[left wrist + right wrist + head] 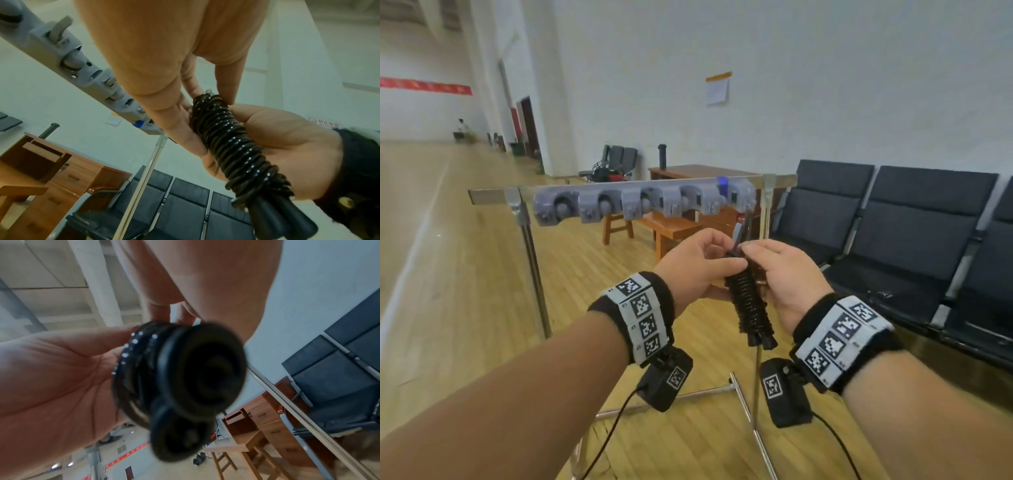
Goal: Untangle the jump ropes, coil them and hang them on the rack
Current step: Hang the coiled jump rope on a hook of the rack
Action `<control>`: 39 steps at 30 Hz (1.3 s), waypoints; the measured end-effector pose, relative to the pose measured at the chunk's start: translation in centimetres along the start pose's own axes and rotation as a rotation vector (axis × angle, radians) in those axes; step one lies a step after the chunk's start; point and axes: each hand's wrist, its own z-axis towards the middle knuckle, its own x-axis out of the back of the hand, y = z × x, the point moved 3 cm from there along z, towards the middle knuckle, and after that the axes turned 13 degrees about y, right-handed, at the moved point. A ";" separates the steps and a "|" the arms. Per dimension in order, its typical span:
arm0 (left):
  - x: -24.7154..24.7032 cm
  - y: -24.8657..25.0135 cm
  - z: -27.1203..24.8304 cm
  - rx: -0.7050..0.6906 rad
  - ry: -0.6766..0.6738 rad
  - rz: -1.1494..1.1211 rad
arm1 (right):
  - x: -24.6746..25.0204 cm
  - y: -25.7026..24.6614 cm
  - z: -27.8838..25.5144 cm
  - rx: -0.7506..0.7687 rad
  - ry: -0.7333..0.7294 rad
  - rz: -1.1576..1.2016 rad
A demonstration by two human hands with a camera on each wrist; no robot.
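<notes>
Head view: both hands (pixel 739 263) grip coiled jump rope (pixel 751 308); no readable labels

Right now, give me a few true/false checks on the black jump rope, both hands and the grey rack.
1. The black jump rope is wound tightly round its two handles. True.
2. It hangs on the grey plastic hook rack. False: both hands hold it in front of the rack.
3. The left hand is empty. False: it grips the bundle.
4. The right hand pinches the rope at the bundle's top. True.
</notes>
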 end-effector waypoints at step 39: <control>-4.0 -2.8 14.8 0.095 0.372 -0.180 | 2.0 0.6 17.3 0.375 0.142 -0.317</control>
